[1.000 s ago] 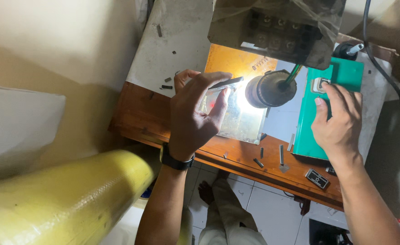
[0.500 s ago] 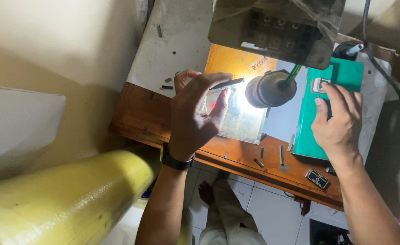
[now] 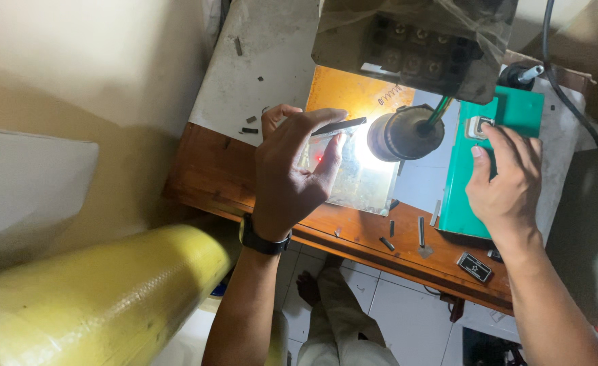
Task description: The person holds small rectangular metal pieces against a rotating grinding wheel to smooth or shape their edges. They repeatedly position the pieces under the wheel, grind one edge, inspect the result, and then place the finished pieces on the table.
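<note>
1. The left hand (image 3: 289, 179) was raised over the surface (image 3: 207, 169), its fingers (image 3: 312, 120) pinching a thin dark metal strip (image 3: 343, 125) by its near end, thumb under, fingertips on top
2. That strip sat right up beside the round lamp head (image 3: 402, 135), above the bright metal plate (image 3: 360, 173) and clear of it; a small red dot glowed just below the fingers
3. Judged by its look, the strip was light, stiff and slim, likely slick bare metal, so an end pinch suited it, with the edges the part to mind
4. Its long axis ran roughly level, left to right, free end pointing toward the lamp head and tilted slightly up
5. The right hand (image 3: 506, 186) lay on the green box (image 3: 479, 176), fingers loosely spread, one fingertip at a small pale switch (image 3: 479, 126) on top; holding nothing that could be seen
6. More short dark strips (image 3: 421, 230) lay loose on the wooden surface near the plate
</note>
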